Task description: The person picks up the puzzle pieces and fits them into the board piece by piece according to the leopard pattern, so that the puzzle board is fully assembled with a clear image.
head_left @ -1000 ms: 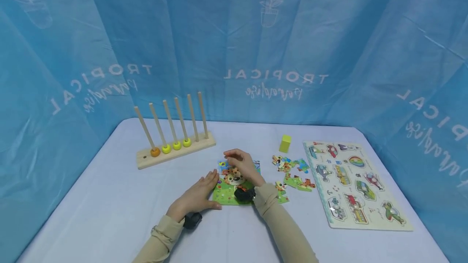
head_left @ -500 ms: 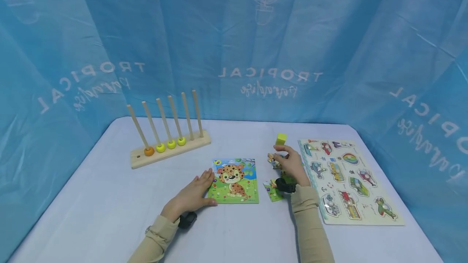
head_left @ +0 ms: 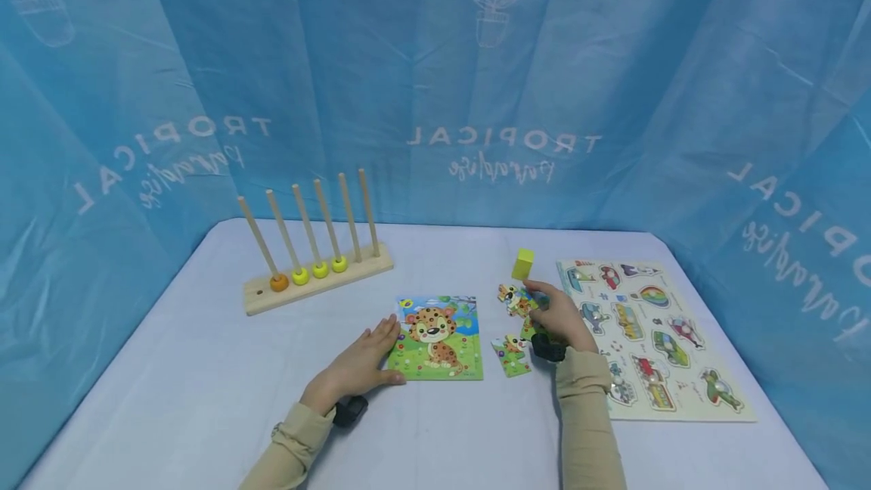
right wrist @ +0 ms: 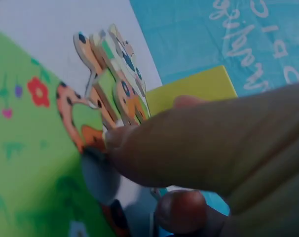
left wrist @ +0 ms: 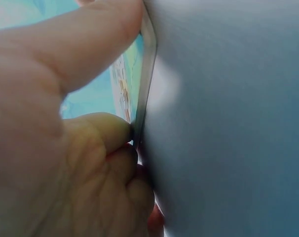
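A square leopard picture board (head_left: 435,339) lies at the middle of the table. My left hand (head_left: 364,361) rests along its left edge, fingers mostly straight; in the left wrist view the thumb (left wrist: 100,34) and fingers touch the board's edge. To the right, my right hand (head_left: 561,316) is over the loose jigsaw pieces (head_left: 517,299), its index finger stretched towards the yellow block (head_left: 522,265). In the right wrist view the thumb (right wrist: 159,143) touches a green piece (right wrist: 31,133) with a leopard tail, and another fingertip stays apart from it. Part of the pieces is hidden under this hand.
Another piece (head_left: 512,355) lies between the board and my right wrist. A wooden peg stand (head_left: 320,278) with an orange bead and several yellow ones is at the back left. At the right lies a vehicle knob puzzle (head_left: 680,354), partly covered by my sleeve.
My right hand has moved from above the leopard board to the loose pieces on the right, then slightly further right, uncovering some pieces. The left hand stays at the board's edge.
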A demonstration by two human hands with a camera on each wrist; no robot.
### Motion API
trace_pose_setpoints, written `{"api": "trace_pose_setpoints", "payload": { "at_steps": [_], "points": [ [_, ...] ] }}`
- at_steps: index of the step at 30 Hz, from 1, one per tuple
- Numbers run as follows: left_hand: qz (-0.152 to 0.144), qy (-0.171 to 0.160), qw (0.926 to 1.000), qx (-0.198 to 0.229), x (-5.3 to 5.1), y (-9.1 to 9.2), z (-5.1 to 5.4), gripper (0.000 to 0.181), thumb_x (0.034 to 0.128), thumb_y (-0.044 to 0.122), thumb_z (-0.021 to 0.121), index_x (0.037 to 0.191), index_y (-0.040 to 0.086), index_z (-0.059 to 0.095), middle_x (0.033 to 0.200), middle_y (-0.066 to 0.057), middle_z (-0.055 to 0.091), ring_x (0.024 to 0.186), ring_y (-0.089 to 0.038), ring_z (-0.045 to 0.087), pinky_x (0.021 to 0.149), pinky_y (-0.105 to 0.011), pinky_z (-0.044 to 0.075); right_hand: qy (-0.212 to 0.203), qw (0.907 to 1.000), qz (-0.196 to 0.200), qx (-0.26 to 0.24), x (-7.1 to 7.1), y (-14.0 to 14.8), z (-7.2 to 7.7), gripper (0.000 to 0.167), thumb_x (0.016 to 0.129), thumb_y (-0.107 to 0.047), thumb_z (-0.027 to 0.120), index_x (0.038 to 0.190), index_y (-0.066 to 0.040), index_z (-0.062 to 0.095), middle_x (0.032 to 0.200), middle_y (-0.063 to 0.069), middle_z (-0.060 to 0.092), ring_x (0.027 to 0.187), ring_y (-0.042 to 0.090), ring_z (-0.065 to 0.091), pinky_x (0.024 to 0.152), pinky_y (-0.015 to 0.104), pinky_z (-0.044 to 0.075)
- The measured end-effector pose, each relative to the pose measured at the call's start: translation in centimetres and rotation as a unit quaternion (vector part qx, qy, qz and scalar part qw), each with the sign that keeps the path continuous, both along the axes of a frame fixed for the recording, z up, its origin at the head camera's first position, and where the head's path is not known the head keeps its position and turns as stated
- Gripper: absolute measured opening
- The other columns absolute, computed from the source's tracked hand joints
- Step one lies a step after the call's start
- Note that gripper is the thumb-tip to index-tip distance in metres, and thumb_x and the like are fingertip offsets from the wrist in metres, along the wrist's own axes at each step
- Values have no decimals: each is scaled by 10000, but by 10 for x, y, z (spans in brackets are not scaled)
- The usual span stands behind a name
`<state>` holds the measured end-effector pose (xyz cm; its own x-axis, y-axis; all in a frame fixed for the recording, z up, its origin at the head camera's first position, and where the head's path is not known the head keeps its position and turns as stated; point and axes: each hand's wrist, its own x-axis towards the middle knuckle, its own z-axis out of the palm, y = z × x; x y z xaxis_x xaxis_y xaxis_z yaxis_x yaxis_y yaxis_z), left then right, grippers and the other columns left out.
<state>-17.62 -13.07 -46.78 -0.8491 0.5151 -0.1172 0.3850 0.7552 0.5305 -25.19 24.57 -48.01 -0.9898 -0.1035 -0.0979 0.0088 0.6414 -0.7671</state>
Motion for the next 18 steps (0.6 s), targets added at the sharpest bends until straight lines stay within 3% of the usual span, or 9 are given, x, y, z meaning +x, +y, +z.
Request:
{"api": "trace_pose_setpoints", "payload": {
  "at_steps": [7,14,18],
  "points": [
    [1,-35,10000,15,0,1,2,881,877,353,687,1496,-78,233,1597,-244,155,1484,-406,157,1211,-568,152,489,9981,130,359,-3,-1,-3,533,886,-12,614,1403,-82,504,1247,184,600,497,123,371,488,267,392],
    [2,-4,10000,29,0,1,1,887,871,357,692,1496,-77,235,1597,-245,153,1483,-405,162,1210,-568,156,1000,9917,-708,393,0,-4,-2,404,897,48,500,1269,-57,618,1061,166,633,547,134,437,471,266,367],
    [10,-17,10000,29,0,1,1,887,872,359,692,1494,-79,235,1596,-247,153,1483,-407,160,1211,-568,153,931,9932,-579,389,1,-9,3,334,934,-77,596,1267,-74,627,1070,146,639,601,152,489,512,269,418]
  ]
}}
